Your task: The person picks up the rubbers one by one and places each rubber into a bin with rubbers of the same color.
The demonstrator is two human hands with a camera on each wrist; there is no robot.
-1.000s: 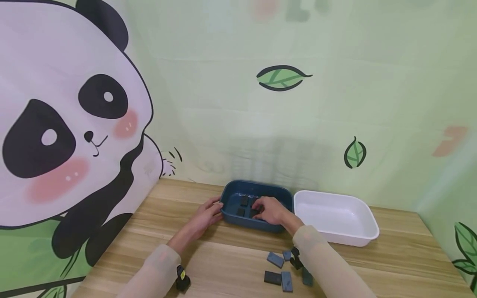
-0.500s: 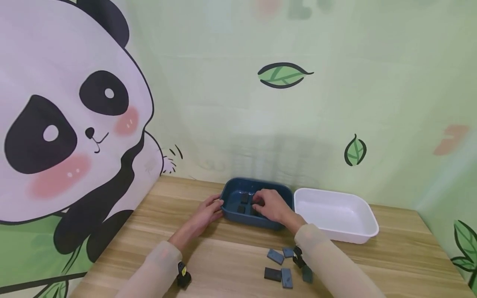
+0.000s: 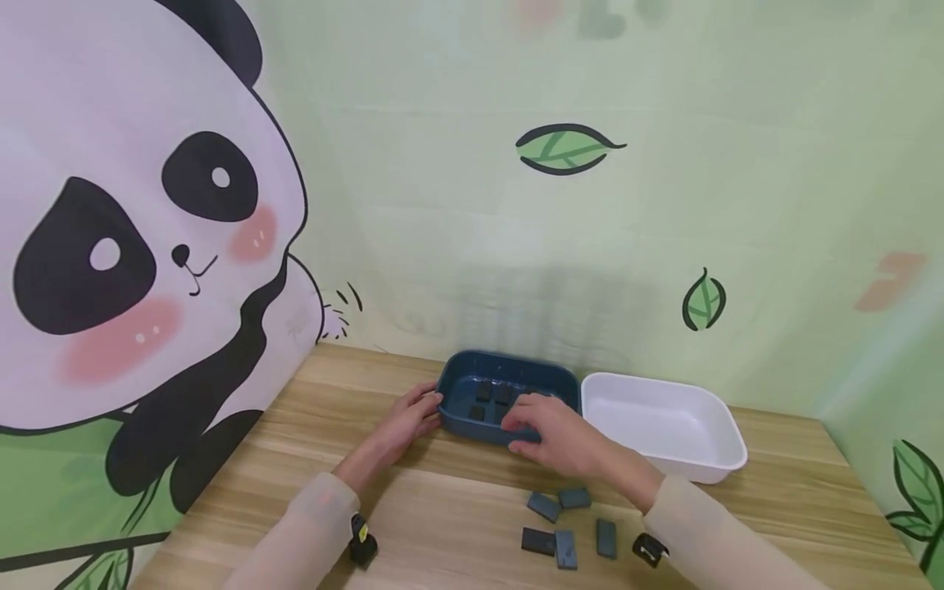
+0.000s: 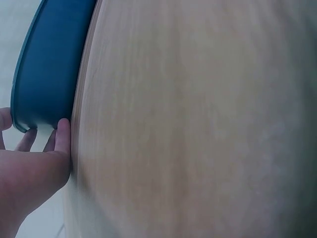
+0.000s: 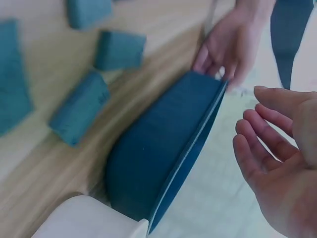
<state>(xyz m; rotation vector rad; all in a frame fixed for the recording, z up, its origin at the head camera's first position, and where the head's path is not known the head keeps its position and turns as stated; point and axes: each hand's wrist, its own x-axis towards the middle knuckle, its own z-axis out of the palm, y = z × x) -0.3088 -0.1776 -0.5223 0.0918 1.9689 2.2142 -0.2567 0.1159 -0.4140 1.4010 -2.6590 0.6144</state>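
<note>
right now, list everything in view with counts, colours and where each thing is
blue tray: one, dark blue, on the table, beside the white tray
white tray: one, white, right side of the table
blocks inside: at least four, dark, in the blue tray, some hidden
loose blocks: five visible, blue-grey to black, on the table before the trays
table: one, wood-brown, beneath everything
backdrop: pale green, panda and leaves printed, behind
sleeves: two, beige, forearms
wrist devices: two, black, near cuffs
left hand: one, bare, touching blue tray's end
right hand: one, bare, fingers holding nothing
</note>
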